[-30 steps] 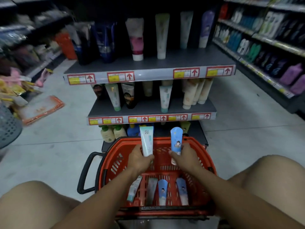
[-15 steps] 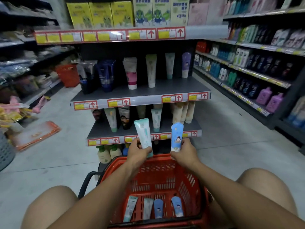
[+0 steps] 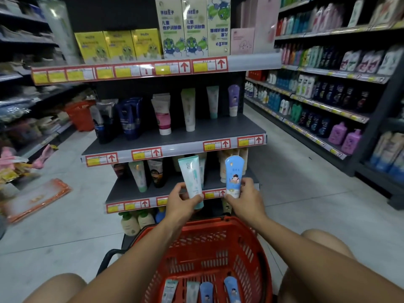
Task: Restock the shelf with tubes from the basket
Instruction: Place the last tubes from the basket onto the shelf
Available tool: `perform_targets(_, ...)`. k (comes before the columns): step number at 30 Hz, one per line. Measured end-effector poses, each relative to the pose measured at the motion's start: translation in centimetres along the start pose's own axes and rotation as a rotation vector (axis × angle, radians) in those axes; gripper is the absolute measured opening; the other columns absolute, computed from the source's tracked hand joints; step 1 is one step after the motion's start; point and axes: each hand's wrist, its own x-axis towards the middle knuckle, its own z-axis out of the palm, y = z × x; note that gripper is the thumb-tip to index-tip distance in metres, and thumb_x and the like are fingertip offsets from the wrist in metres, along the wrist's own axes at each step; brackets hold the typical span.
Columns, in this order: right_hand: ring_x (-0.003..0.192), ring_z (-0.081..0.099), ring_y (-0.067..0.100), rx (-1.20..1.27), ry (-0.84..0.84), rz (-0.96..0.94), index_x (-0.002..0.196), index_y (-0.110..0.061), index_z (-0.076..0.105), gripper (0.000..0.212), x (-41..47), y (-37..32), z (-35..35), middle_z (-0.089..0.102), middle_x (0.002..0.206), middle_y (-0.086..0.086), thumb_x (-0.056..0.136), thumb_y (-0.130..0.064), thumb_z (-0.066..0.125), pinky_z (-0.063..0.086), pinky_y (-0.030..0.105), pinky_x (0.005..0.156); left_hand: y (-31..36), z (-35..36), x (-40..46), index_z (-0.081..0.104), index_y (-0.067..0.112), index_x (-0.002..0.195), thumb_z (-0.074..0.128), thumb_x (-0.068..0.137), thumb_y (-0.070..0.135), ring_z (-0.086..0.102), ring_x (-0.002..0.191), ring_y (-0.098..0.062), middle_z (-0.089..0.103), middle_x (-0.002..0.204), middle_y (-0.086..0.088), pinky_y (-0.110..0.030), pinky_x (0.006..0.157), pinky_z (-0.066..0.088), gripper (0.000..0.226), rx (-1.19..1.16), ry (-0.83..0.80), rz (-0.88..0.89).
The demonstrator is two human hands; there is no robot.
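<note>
My left hand (image 3: 182,201) pinches a white and mint tube (image 3: 192,179) near its lower end, and my right hand (image 3: 246,199) grips a blue tube with a cartoon child (image 3: 234,176); both stand upright above the far rim of the red basket (image 3: 260,254), in front of the lower shelf (image 3: 124,190). Four more tubes (image 3: 200,291) lie side by side on the basket floor, their near ends cut off by the frame's edge. On the middle shelf (image 3: 196,136) stand dark tubes at the left, then a pink and white one, a pale green one and a lilac one farther right. The two tubes I hold hide part of the lower shelf's row. Yellow boxes (image 3: 118,45) and tall green-frog cartons (image 3: 185,27) fill the top shelf. Pump bottles (image 3: 135,221) sit below, half hidden behind the basket. The left aisle is blurred; an orange packet (image 3: 37,199) lies on the floor there.
</note>
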Motion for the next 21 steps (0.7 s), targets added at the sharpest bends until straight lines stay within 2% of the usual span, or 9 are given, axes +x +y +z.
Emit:
perform_targets(2,0.087,0.069,0.015,-0.023,-0.002,-0.011,0.115,-0.032,0.043,0.054,1.2,-0.4,-0.6,0.071,0.108,-0.005,0.076,-0.042,0.079,0.062,0.044,0.068,0.4,0.4,0.6,0.060,0.019,0.121,0.084,0.087,0.012,0.073,0.097,-0.024,0.073,0.107,-0.001,-0.048,0.080,0.065,0.042,0.002,-0.009,0.012)
perform_targets(6,0.094,0.070,0.015,-0.037,-0.005,-0.052,0.123,-0.029,0.044,0.058,3.8,-1.0,-2.0,0.071,0.115,-0.005,0.079,-0.041,0.080,0.061,0.040,0.073,1.6,1.7,2.1,0.066,0.016,0.117,0.088,0.082,0.015,0.075,0.094,-0.019,0.077,0.103,-0.001,-0.033,0.070,0.062,0.041,0.057,-0.014,0.073)
perform_targets(9,0.095,0.071,0.019,-0.054,0.008,-0.088,0.121,-0.031,0.045,0.057,5.8,-1.3,-3.2,0.072,0.111,-0.005,0.076,-0.047,0.078,0.060,0.044,0.077,3.1,3.3,3.6,0.069,0.016,0.113,0.090,0.080,0.015,0.075,0.087,-0.014,0.077,0.097,0.000,-0.023,0.065,0.061,0.040,0.109,-0.004,0.114)
perform_targets(14,0.093,0.071,0.019,-0.044,0.024,-0.141,0.116,-0.036,0.043,0.057,10.0,-1.8,-4.8,0.072,0.107,-0.006,0.071,-0.052,0.075,0.060,0.046,0.075,6.3,6.0,6.5,0.071,0.019,0.118,0.093,0.076,0.019,0.074,0.090,-0.005,0.077,0.103,0.007,-0.024,0.076,0.062,0.047,0.198,-0.003,0.201)
perform_targets(18,0.094,0.072,0.017,-0.018,0.049,-0.180,0.116,-0.036,0.044,0.062,13.8,-2.4,-6.3,0.072,0.108,-0.006,0.065,-0.062,0.067,0.061,0.047,0.076,9.5,7.9,9.2,0.069,0.019,0.119,0.092,0.079,0.019,0.071,0.091,0.001,0.075,0.106,0.010,-0.011,0.068,0.055,0.046,0.234,-0.008,0.262)
perform_targets(19,0.094,0.072,0.017,-0.018,0.056,-0.186,0.116,-0.035,0.044,0.061,14.7,-2.7,-6.7,0.073,0.108,-0.006,0.066,-0.060,0.069,0.061,0.046,0.076,10.2,8.4,9.9,0.068,0.018,0.120,0.091,0.079,0.019,0.070,0.091,0.000,0.075,0.106,0.008,-0.012,0.068,0.056,0.047,0.232,-0.009,0.267)
perform_targets(21,0.093,0.072,0.016,-0.011,0.081,-0.196,0.115,-0.036,0.042,0.057,16.5,-3.2,-7.6,0.072,0.108,-0.006,0.072,-0.052,0.076,0.062,0.046,0.076,11.8,9.1,11.3,0.067,0.020,0.120,0.091,0.079,0.023,0.072,0.091,-0.003,0.075,0.107,0.007,-0.023,0.073,0.063,0.048,0.225,0.001,0.276)
